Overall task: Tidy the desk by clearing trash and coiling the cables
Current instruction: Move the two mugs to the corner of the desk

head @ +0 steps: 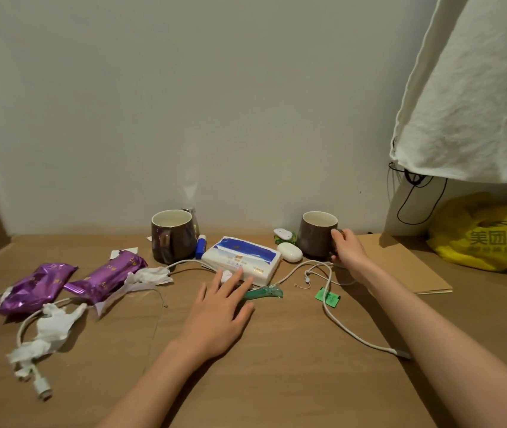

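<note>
My left hand (218,313) lies flat on the wooden desk (276,381), fingers straight, its tips touching the tissue pack (241,257) and a green wrapper (264,294). My right hand (346,247) grips the handle of the right brown mug (315,234). A white cable (343,327) runs from the tissue pack across the desk to a plug at the right. A second white cable (27,327) loops at the left under crumpled tissues (50,332). Two purple wrappers (37,287) (108,274) lie at the left. A green tag (327,296) sits beside the cable.
A second brown mug (172,236) stands by the wall, a blue tube (200,246) beside it. A white earbud case (289,251) sits left of the right mug. Brown cardboard (400,267) lies at the right, a yellow plastic bag (483,233) behind it under hanging white cloth (474,88).
</note>
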Tool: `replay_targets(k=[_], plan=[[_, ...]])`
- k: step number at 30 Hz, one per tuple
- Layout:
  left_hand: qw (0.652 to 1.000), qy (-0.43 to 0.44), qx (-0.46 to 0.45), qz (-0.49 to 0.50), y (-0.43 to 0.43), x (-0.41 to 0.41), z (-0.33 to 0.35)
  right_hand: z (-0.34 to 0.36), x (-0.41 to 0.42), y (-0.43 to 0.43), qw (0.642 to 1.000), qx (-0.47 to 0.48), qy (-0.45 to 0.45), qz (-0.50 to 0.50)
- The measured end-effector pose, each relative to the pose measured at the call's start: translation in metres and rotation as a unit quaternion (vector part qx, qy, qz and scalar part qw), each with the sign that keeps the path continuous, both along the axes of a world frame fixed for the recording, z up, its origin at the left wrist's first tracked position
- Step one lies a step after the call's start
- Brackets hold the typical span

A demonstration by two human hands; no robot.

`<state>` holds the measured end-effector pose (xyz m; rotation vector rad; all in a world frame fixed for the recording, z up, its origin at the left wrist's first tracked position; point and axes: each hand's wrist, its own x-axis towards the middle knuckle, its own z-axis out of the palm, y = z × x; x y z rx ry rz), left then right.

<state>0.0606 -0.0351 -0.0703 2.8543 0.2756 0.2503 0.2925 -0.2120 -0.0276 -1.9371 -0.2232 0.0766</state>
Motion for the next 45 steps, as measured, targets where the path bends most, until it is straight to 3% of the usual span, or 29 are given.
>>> replay_targets(k=[3, 6, 9, 11, 15, 22, 30, 41, 45], plan=[[1.0, -0.027, -0.014, -0.004, 0.001, -0.004, 0.002, -0.001, -0.008, 0.003, 0.998, 0.025, -0.049, -0.018], [0.986, -0.158, -0.046, 0.0, 0.006, -0.008, 0.009, 0.007, -0.016, 0.001, 0.994, 0.048, -0.095, -0.035], [0.928, -0.325, -0.167, 0.072, 0.021, -0.009, 0.025, 0.017, -0.026, -0.004, 0.991, 0.068, -0.113, -0.024], [0.875, -0.379, -0.266, 0.143, 0.041, -0.008, 0.041, 0.024, -0.036, -0.005, 0.99, 0.079, -0.119, -0.015], [0.778, -0.35, -0.473, 0.221, 0.086, -0.004, 0.06, 0.035, -0.058, 0.0, 0.987, 0.099, -0.128, 0.011], [0.669, -0.231, -0.654, 0.266, 0.121, 0.009, 0.062, 0.04, -0.087, 0.011, 0.98, 0.134, -0.136, 0.063], [0.696, -0.082, -0.674, 0.235, 0.135, 0.019, 0.058, 0.04, -0.098, 0.021, 0.978, 0.117, -0.144, 0.099], [0.735, -0.093, -0.631, 0.23, 0.135, 0.023, 0.064, 0.038, -0.109, 0.032, 0.979, 0.111, -0.11, 0.129], [0.718, -0.127, -0.654, 0.2, 0.134, 0.009, 0.073, 0.046, -0.119, 0.041, 0.977, 0.114, -0.114, 0.141]])
